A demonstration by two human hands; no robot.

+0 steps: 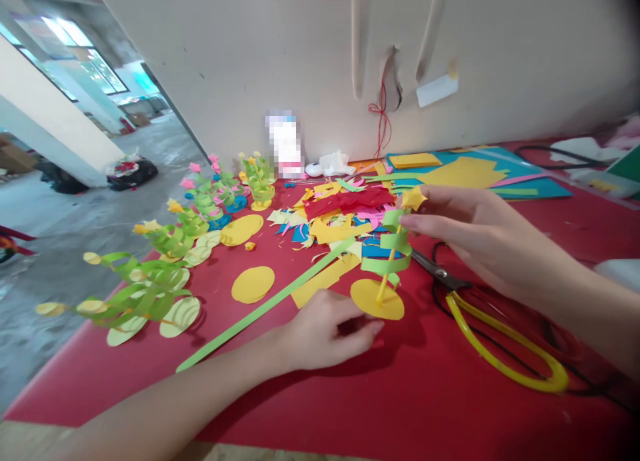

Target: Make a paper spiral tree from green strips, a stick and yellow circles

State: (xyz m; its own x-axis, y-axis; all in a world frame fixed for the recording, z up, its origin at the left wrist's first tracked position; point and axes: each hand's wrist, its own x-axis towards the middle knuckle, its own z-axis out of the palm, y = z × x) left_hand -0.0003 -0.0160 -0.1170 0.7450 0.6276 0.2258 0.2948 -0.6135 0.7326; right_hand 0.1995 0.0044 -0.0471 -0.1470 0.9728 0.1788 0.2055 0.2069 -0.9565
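A small paper tree stands in front of me: a yellow disc base (376, 299), a thin yellow stick (388, 269), green strips (390, 254) wound round it and a yellow star (414, 198) at the top. My right hand (467, 238) pinches the star and top green loop, fingers closed. My left hand (325, 331) rests on the red table (350, 394) with its fingertips pinching the near edge of the disc. A long green paper strip (270, 304) lies diagonally beside my left hand.
Scissors with yellow handles (493, 344) lie to the right of the tree. Finished paper trees (165, 268) stand in a row along the left edge. Loose yellow discs (253, 284), a heap of coloured scraps (345, 214) and paper sheets (465, 174) lie behind, against a wall.
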